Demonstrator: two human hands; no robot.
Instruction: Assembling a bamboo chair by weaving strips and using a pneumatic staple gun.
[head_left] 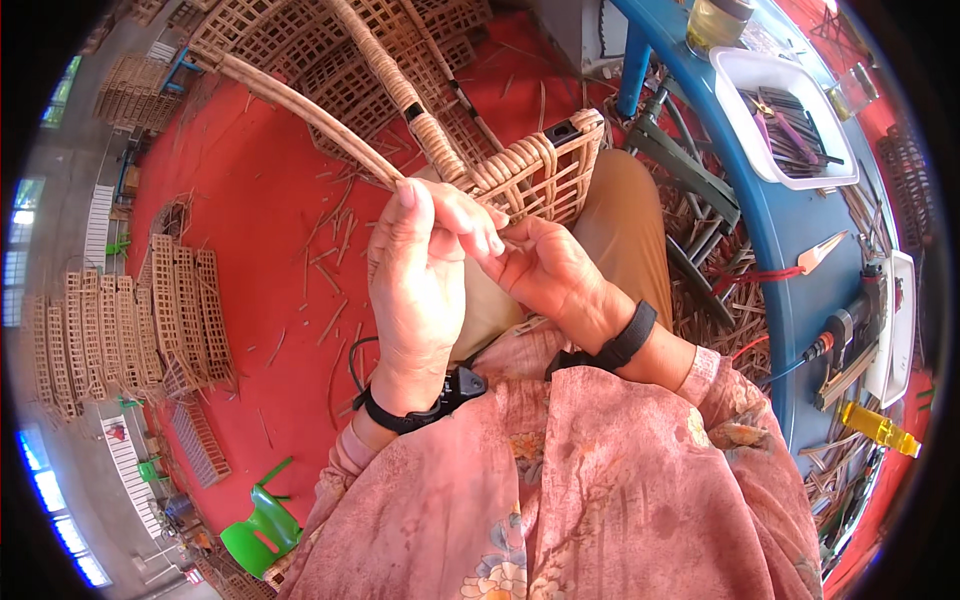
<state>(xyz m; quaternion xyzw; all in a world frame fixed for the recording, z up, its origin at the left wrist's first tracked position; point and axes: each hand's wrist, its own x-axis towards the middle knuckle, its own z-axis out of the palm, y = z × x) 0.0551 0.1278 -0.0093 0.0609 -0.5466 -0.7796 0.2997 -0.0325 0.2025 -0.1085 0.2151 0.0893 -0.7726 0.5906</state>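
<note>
A woven rattan frame (537,170), with a wrapped pole (390,75) and an open lattice panel, leans at my knees. My left hand (420,265) is closed, its thumb raised against a long pale rattan strand (310,115) that runs up to the left. Close beside it, my right hand (550,270) is closed too, thumb and fingers pinched together by the wrapped corner. The fingertips of both hands nearly meet below that corner. What the right fingers hold is too small to make out.
On the right, a blue table (800,260) bears a white tray (790,120) of tools, a power drill (850,325) and a yellow tool (880,430). Stacked rattan panels (130,320) stand at left, near a green chair (262,532). Rattan scraps litter the red floor (280,270).
</note>
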